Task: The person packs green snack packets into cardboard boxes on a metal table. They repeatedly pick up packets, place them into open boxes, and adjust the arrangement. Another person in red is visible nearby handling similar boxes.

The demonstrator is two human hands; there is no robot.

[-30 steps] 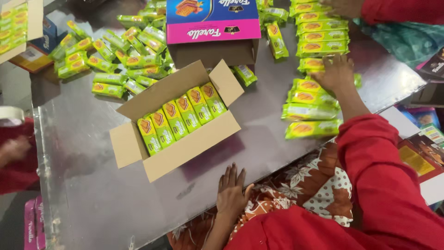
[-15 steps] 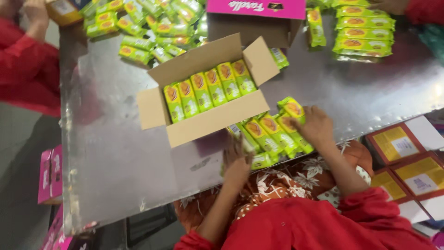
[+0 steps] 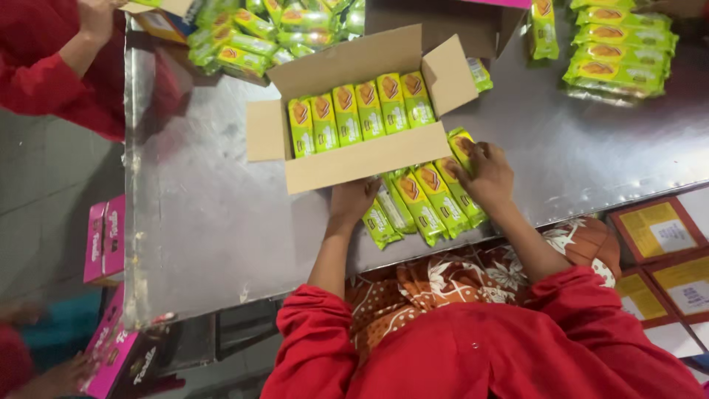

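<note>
Both hands (palms down) (image 3: 353, 198) (image 3: 484, 174) press green packets (image 3: 425, 198) beside carton (image 3: 354, 159)

metal table (image 3: 207, 222) | open cardboard box (image 3: 347, 166) | green snack packs (image 3: 425, 193), perhaps biscuits

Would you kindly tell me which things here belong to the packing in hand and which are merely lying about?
In hand:
- left hand and right hand on the row of green packets
- open cardboard box, holding packed green packets

Lying about:
- stacked packets, far right
- packet heap, far side
- pink cartons, beside the metal table
</note>
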